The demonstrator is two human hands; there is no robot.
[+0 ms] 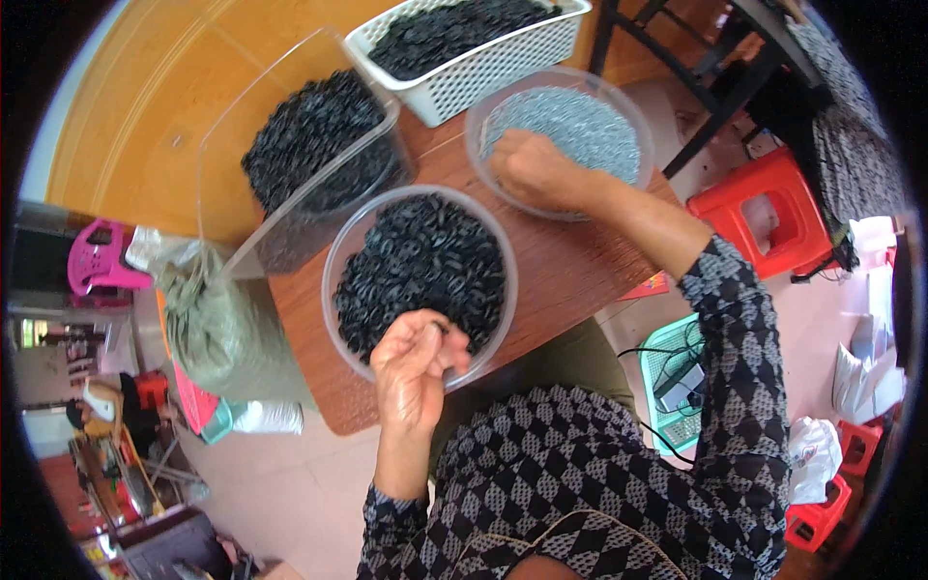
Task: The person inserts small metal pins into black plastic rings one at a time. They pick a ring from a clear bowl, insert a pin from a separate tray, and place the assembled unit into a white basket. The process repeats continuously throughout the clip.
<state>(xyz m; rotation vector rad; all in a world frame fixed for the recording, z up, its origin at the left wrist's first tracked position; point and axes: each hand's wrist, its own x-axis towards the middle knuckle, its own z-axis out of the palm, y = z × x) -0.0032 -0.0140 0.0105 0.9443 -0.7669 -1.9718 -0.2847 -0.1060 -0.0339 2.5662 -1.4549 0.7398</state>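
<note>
My left hand [411, 367] is over the near edge of a round transparent tub [332, 280] full of small black plastic pieces [420, 261]. Its fingers are pinched, with a small dark piece showing at the fingertips. My right hand [535, 169] reaches into another round transparent tub [646, 145], which holds many thin silvery metal pieces [570, 121] that look like screws or pins. The right fingers are curled closed at that tub's left side; what they grip is hidden.
On the brown table [570, 280] stand a white perforated basket [483, 77] and a tilted transparent bin [387, 126], both with black pieces. A green sack [227, 324] leans at the left. Red stools [764, 217] and a turquoise basket [667, 338] are at the right.
</note>
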